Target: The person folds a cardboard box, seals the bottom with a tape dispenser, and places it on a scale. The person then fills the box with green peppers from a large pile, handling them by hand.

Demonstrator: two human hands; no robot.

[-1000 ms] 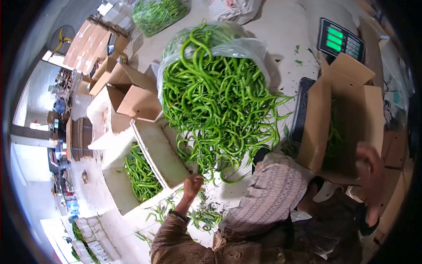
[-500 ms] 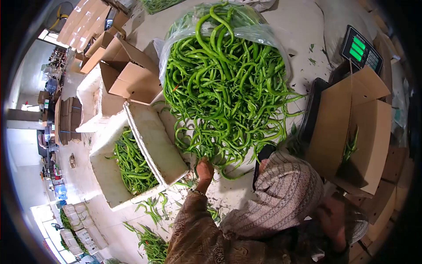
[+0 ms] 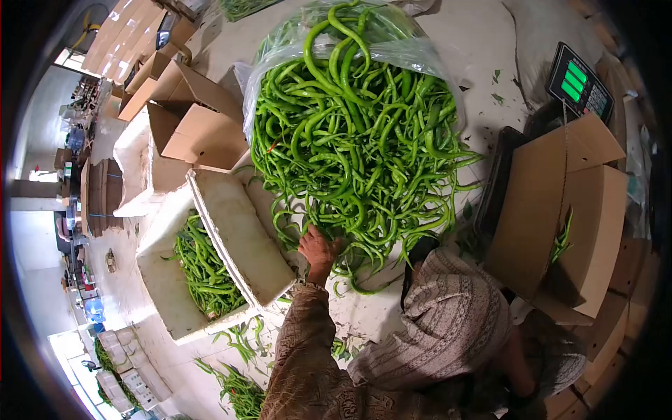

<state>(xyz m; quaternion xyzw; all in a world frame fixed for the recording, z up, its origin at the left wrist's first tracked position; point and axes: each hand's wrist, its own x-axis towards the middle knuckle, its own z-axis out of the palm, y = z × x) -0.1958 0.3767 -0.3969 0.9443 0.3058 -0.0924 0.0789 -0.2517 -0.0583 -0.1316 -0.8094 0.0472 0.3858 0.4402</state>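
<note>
My left hand is at the near edge of a large heap of long green chili peppers, its fingers bent down and closed around peppers there; how many is hidden. The heap spills out of a clear plastic bag. Skin of my right arm or hand shows low down beside my patterned-cloth knee, with the fingers out of sight. Left of the heap, a white foam box holds more green chilies.
An open cardboard box with a few chilies inside stands at right, near a scale with a lit green display. Cardboard boxes and another foam box are at left. Loose chilies lie on the floor at lower left.
My left hand has moved slightly up and left along the heap's near edge, its back now turned more upward. My right arm has shifted a little left and down. The view has shifted slightly.
</note>
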